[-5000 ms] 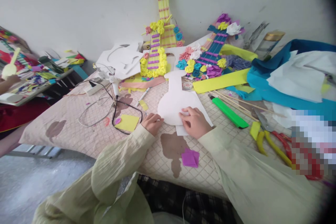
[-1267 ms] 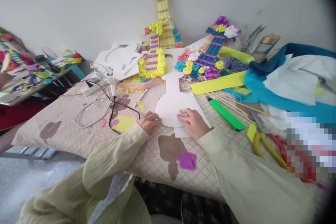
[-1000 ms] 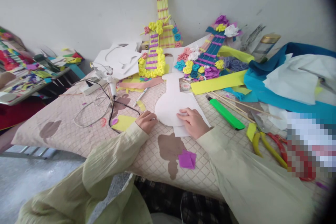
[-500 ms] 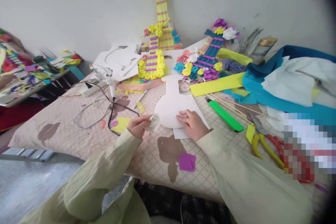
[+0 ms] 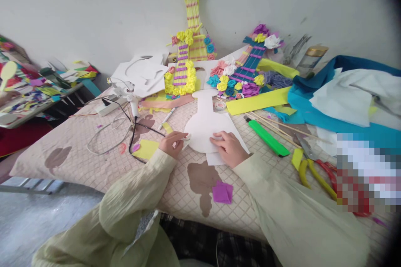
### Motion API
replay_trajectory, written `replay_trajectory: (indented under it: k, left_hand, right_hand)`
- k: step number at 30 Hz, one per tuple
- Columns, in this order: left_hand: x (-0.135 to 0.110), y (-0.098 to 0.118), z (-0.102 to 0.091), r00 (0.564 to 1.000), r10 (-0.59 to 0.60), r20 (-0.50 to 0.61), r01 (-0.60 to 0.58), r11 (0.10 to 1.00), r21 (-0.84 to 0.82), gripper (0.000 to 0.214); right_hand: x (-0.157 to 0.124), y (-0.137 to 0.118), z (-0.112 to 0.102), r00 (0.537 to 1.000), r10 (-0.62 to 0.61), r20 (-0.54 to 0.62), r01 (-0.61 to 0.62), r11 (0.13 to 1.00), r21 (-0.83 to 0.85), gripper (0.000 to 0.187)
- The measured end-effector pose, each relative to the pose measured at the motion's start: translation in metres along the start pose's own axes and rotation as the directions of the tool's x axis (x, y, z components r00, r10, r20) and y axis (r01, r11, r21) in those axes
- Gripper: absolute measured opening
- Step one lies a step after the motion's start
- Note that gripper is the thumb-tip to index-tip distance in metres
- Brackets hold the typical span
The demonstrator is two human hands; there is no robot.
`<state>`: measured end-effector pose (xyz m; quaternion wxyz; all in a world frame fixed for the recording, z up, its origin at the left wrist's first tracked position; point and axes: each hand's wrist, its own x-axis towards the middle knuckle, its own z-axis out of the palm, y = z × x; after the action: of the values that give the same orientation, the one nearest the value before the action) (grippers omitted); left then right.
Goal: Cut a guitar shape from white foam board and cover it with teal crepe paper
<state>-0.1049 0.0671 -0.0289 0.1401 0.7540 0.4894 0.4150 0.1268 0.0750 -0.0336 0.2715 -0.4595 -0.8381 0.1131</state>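
Note:
A white guitar-shaped card cutout [image 5: 200, 124] lies on the table, its narrow neck pointing away from me. My right hand [image 5: 230, 148] rests on its rounded body with fingers extended, pressing it down. At the left edge of the cutout my left hand [image 5: 172, 144] is closed, pinching a small, crumpled whitish piece [image 5: 187, 138], perhaps tissue or paper; the fingers hide most of it. Another white sheet [image 5: 233, 127] lies partly under the cutout. Purple paper squares [image 5: 222, 192] sit nearer to me.
Decorated paper instruments [image 5: 181, 66] lean at the back. A white glue gun [image 5: 134, 106] stands among cables on the left. To the right are a green box cutter [image 5: 269, 138], thin sticks [image 5: 274, 127], scissors [image 5: 308, 167] and blue paper [image 5: 332, 110]. A person's hand shows at far left.
My left hand has moved slightly right and up to the cutout's edge, and the whitish piece shows less. My right hand stays put. At far left a yellow paddle-shaped piece has come up.

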Motion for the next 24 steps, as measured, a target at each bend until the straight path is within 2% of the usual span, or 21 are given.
replay_trajectory:
  k: [2,4,7,10,14,20,22,24]
  left_hand:
    - [-0.002,-0.002,0.002,0.984,0.178,0.026,-0.18,0.974,0.137,0.03]
    - [-0.004,-0.004,0.005,0.954,0.297,0.049,-0.3,0.926,0.229,0.031]
    - [-0.005,-0.005,0.007,0.924,0.371,0.094,-0.382,0.875,0.297,0.029]
    - [-0.005,-0.006,0.005,0.936,0.332,0.117,-0.352,0.896,0.27,0.033]
    - [-0.008,-0.008,-0.002,0.967,0.232,0.105,-0.243,0.964,0.11,0.047]
    - [-0.012,-0.007,-0.007,0.992,0.02,0.128,-0.012,0.998,-0.066,0.047]
    - [-0.01,-0.01,-0.007,0.99,0.037,0.136,-0.028,0.998,-0.063,0.04]
    - [-0.005,-0.015,-0.005,0.977,0.156,0.147,-0.158,0.987,0.003,0.029]
  right_hand:
    - [0.0,0.0,-0.001,1.0,-0.001,0.006,0.001,1.0,0.001,0.036]
    - [0.0,0.0,-0.001,1.0,-0.006,0.009,0.006,1.0,-0.003,0.036]
    - [0.0,0.0,-0.001,1.0,-0.013,0.003,0.013,1.0,-0.012,0.037]
    - [-0.001,0.0,0.0,1.0,-0.012,0.0,0.012,1.0,-0.01,0.037]
    - [-0.001,0.0,0.0,1.0,-0.006,0.011,0.006,1.0,-0.005,0.038]
    - [-0.001,0.001,0.0,1.0,-0.011,0.006,0.011,1.0,0.002,0.04]
    - [0.0,0.001,0.0,1.0,-0.01,0.004,0.01,1.0,0.003,0.04]
    - [0.0,0.001,0.0,1.0,-0.01,0.004,0.01,1.0,0.004,0.04]
